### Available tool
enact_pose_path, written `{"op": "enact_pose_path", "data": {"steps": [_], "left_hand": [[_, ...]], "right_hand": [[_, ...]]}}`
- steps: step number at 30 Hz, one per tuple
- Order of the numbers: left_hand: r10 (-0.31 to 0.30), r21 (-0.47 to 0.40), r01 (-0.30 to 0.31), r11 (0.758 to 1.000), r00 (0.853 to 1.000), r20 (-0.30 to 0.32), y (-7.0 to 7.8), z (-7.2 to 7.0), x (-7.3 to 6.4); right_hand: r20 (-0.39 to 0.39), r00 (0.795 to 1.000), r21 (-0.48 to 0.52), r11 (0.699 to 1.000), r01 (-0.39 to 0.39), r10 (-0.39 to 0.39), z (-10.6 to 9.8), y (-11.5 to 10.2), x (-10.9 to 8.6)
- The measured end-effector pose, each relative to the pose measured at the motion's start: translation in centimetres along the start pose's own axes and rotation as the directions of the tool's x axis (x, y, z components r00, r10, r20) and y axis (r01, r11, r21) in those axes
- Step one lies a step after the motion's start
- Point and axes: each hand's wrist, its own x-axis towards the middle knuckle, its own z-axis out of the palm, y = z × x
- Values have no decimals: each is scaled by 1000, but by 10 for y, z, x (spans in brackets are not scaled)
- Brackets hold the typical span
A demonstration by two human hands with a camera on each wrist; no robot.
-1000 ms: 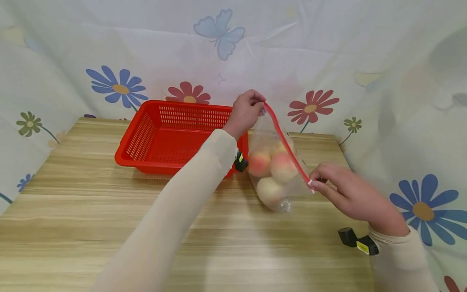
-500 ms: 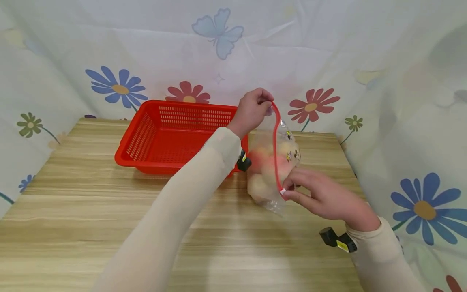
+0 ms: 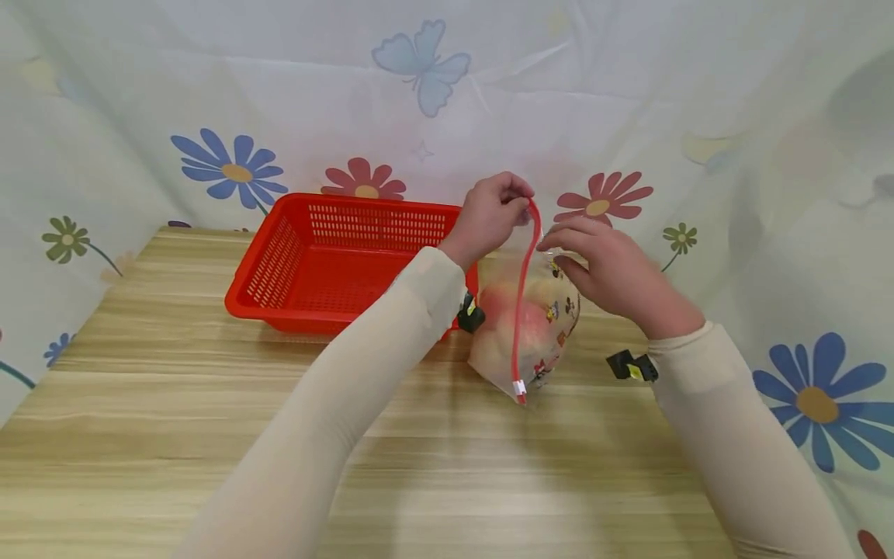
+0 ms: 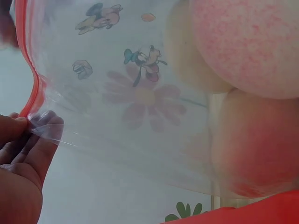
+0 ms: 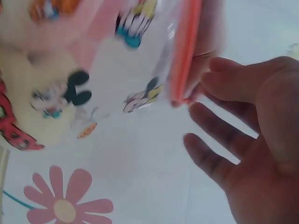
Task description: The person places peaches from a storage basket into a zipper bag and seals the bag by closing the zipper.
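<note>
A clear zip bag (image 3: 555, 341) with a red zip strip and cartoon prints stands on the table beside the red basket. Several peaches (image 4: 261, 144), cream and pink, fill its lower part. With thumb and fingers, my left hand (image 3: 489, 213) pinches the far upper end of the zip strip. The white zip slider (image 3: 519, 387) sits at the strip's near lower end. My right hand (image 3: 618, 272) hovers just right of the strip's upper part, fingers loosely bent. In the right wrist view its fingertips are close to the strip; whether they touch it I cannot tell.
A red slotted plastic basket (image 3: 240, 305) lies left of the bag, partly behind my left forearm. Behind the wood-grain table (image 3: 174, 435) hangs a white cloth (image 3: 503, 78) printed with flowers and a butterfly. A black wrist camera (image 3: 632, 366) sits under my right wrist.
My right hand let go of the slider end and moved up along the bag towards my left hand. The strip's lower end swung left and down. My left hand shifted slightly right, still pinching.
</note>
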Motion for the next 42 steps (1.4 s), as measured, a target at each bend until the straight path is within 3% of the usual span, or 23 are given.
{"op": "enact_pose_path", "data": {"steps": [5, 9, 16, 24, 28, 31, 34, 38, 42], "left_hand": [[6, -8, -6, 1000, 1000, 30, 1, 0, -2], [6, 16, -6, 1000, 999, 31, 3, -1, -3], [-5, 168, -4, 986, 998, 55, 5, -4, -10], [-20, 323, 16, 946, 1000, 9, 8, -9, -49], [1, 360, -15, 933, 999, 39, 9, -9, -72], [-22, 390, -9, 921, 997, 76, 11, -9, -88], [-86, 445, 15, 895, 987, 139, 11, -7, -103], [-185, 525, 31, 851, 952, 243, 9, -3, -120], [-205, 606, -27, 795, 928, 310, 12, 0, -132]], "right_hand": [[64, 997, -75, 996, 47, -43, 8, 12, 25], [44, 995, -122, 988, 96, -91, 15, 19, 34], [21, 991, -145, 980, 134, -132, 18, 24, 36], [16, 990, -156, 977, 144, -143, 17, 26, 39], [36, 991, -176, 975, 132, -128, 16, 26, 40], [48, 993, -186, 976, 114, -107, 15, 26, 40], [56, 995, -200, 975, 98, -88, 14, 26, 40], [47, 995, -220, 970, 99, -91, 14, 28, 40], [15, 993, -224, 968, 115, -114, 14, 31, 38]]}}
